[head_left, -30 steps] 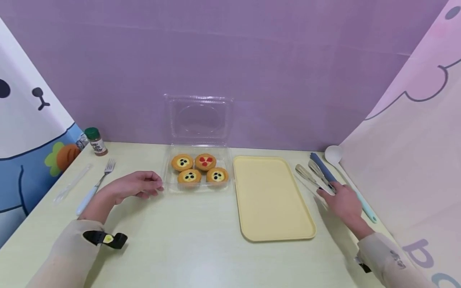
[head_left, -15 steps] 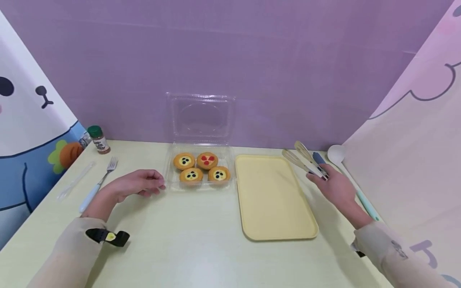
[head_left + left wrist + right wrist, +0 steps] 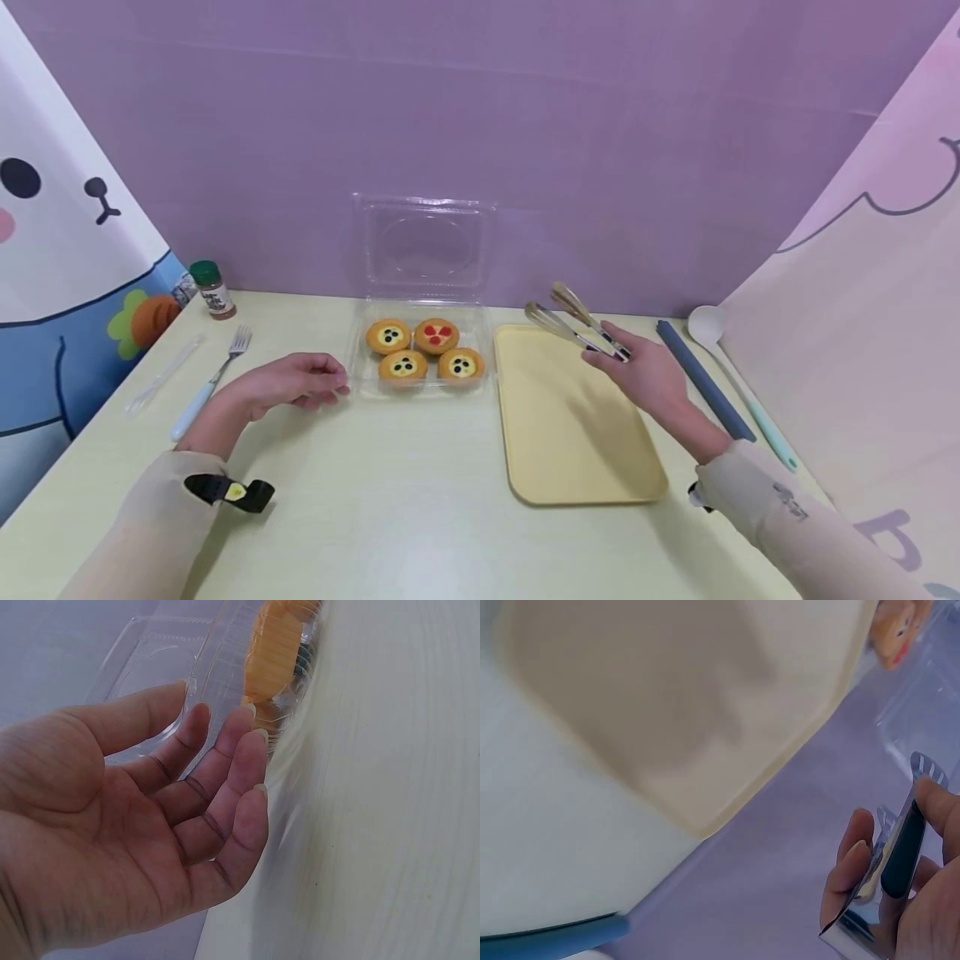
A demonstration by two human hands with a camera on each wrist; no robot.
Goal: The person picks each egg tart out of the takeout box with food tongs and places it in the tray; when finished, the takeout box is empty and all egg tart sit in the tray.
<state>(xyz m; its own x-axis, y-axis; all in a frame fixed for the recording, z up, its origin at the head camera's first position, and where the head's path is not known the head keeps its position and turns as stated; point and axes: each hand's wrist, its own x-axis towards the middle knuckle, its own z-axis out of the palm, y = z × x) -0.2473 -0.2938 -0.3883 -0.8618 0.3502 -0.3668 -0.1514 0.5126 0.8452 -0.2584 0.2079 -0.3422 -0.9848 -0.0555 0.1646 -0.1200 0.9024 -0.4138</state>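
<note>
My right hand [image 3: 648, 375] holds a pair of metal tongs [image 3: 577, 321] above the yellow tray [image 3: 555, 425], their slotted ends spread apart and pointing left toward the tarts. In the right wrist view, thumb and fingers grip the tongs [image 3: 892, 877] by their dark-padded arms. My left hand [image 3: 288, 385] lies beside the left wall of a clear plastic box [image 3: 360, 367], fingers loosely bent with nothing in them; whether the fingertips touch the box I cannot tell. Several egg tarts sit inside, one tart [image 3: 437, 336] with red topping, others such as the front-left tart [image 3: 402, 367] with dark dots. The box's lid [image 3: 427, 246] stands raised.
At left lie a fork [image 3: 210, 383] with a pale blue handle and a clear plastic utensil [image 3: 165, 375]; a green-capped spice jar [image 3: 213, 292] stands behind them. At right are a dark blue rod [image 3: 705, 379] and a white spoon [image 3: 738, 375] with a mint handle end.
My right hand has lifted the tongs from beside the blue rod and carried them left over the tray. The left hand stays by the box. The head view has shifted slightly.
</note>
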